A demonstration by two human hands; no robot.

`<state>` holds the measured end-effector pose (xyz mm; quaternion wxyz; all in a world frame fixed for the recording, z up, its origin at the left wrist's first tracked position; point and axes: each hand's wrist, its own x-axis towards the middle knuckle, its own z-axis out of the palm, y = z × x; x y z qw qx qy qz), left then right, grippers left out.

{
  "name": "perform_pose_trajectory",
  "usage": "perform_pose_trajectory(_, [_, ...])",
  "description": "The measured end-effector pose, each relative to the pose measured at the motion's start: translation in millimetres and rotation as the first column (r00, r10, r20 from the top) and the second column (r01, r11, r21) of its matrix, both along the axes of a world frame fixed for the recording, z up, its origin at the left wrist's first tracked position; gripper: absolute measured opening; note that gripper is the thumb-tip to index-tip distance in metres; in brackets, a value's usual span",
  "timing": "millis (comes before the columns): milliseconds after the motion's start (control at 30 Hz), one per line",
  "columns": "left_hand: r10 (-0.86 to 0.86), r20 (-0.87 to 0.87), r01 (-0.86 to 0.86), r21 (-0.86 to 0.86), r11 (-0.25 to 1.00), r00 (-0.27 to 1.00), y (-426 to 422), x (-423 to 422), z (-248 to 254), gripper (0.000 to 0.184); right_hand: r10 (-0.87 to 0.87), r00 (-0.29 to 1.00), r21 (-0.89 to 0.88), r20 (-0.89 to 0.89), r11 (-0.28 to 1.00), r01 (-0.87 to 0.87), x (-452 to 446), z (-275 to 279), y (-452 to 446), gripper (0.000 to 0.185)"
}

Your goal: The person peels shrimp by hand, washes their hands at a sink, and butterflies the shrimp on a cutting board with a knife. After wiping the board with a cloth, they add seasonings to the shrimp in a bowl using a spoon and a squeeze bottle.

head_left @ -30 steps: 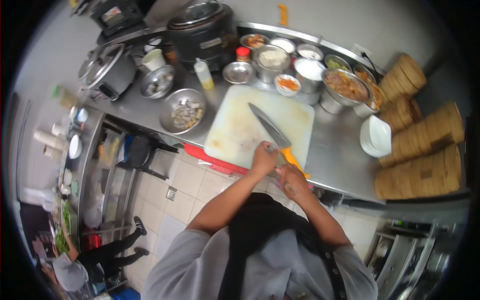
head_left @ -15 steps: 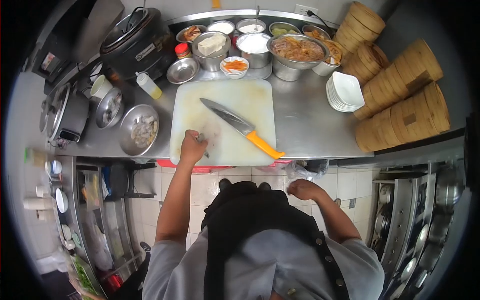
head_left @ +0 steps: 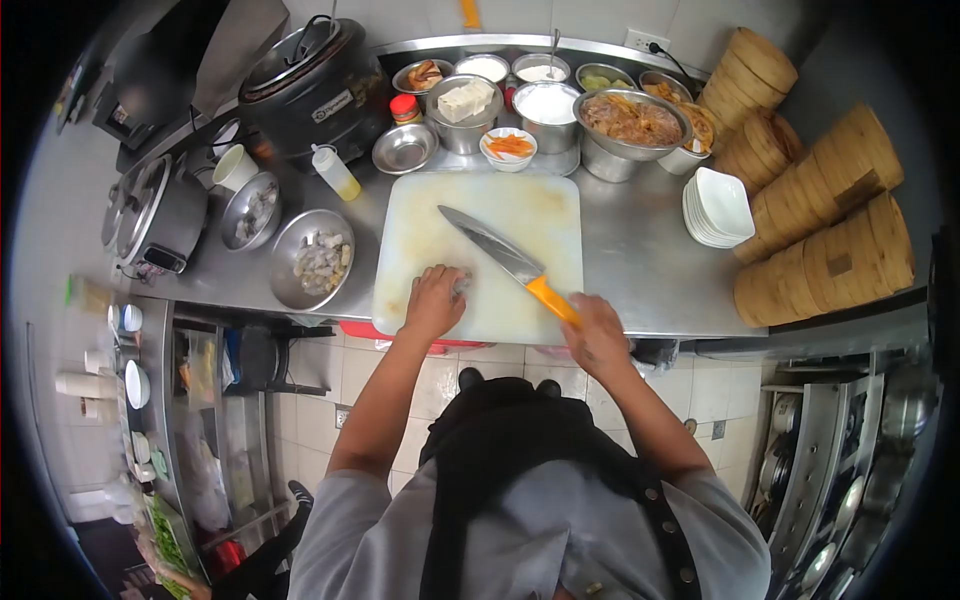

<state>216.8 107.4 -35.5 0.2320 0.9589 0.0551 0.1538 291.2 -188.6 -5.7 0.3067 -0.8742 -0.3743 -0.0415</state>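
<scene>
A white cutting board (head_left: 410, 215) lies on the steel counter. Across it rests a large knife (head_left: 500, 252) with an orange handle, its blade pointing to the back left. My right hand (head_left: 597, 335) is at the end of that handle, fingers closed around it. On the board's front left part, my left hand (head_left: 435, 303) bends its fingers over a small greyish piece (head_left: 462, 284), partly hidden by the fingertips. Left of the board, a steel bowl (head_left: 312, 260) holds pale grey, shrimp-like pieces. A smaller bowl (head_left: 251, 211) with similar pieces stands behind it.
Behind the board are a bowl of carrot strips (head_left: 509, 149), a squeeze bottle (head_left: 336, 173) and a bowl of orange-brown food (head_left: 632, 122). White dishes (head_left: 717, 207) and bamboo steamers (head_left: 825, 262) stand right. A co-worker's arm (head_left: 180, 577) shows at lower left.
The hands were together at the knife handle, then separated. My left hand went to the small piece on the board; my right hand moved off the counter's edge and back onto the handle.
</scene>
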Motion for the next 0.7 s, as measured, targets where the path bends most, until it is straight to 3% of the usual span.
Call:
perform_pose_trajectory(67, [0.03,0.005,-0.03,-0.04,0.999,1.0,5.3,-4.4,-10.1,0.031,0.017,0.999,-0.048,0.045,0.999,-0.015,16.7,-10.1,35.7,0.036])
perform_pose_trajectory(133, [0.062,0.002,-0.061,-0.086,0.994,0.998,9.1,-8.5,-18.0,0.03,0.069,0.998,-0.327,0.007,0.943,-0.063,31.2,-26.1,61.2,0.033])
perform_pose_trajectory(167, [0.065,0.028,-0.062,-0.099,0.993,0.998,9.8,-8.6,-20.3,0.029,0.077,0.997,-0.333,0.009,0.94,-0.069,36.0,-25.2,69.2,0.033])
perform_pose_trajectory(233, [0.082,0.058,-0.075,-0.121,0.99,0.995,8.2,-9.5,-21.6,0.029,-0.069,0.984,-0.443,-0.162,0.896,-0.01,41.2,-19.9,80.9,0.028])
perform_pose_trajectory(267, [0.099,0.096,-0.088,-0.112,0.99,0.99,5.9,-9.0,-20.4,0.027,-0.059,0.986,-0.449,-0.157,0.893,-0.018,40.5,-15.0,79.7,0.028])
perform_pose_trajectory(333, [0.129,0.138,-0.114,-0.109,0.987,0.982,4.4,-9.0,-19.6,0.025,-0.088,0.937,-0.346,-0.338,0.937,-0.036,36.0,2.0,68.8,0.025])
perform_pose_trajectory(433, [0.136,0.133,-0.116,-0.143,0.983,0.982,3.8,-10.5,-23.0,0.021,-0.046,0.921,-0.382,-0.388,0.917,-0.115,18.6,34.8,54.8,0.028])
perform_pose_trajectory(533, [0.131,0.164,-0.11,-0.131,0.985,0.978,3.9,-10.2,-24.3,0.021,0.078,0.943,-0.457,-0.323,0.86,-0.228,-3.2,46.4,40.6,0.029])
perform_pose_trajectory(700, [0.154,0.149,-0.133,-0.143,0.981,0.977,2.4,-7.9,-26.4,0.019,0.136,0.941,-0.491,-0.311,0.825,-0.281,-23.1,66.7,27.9,0.027])
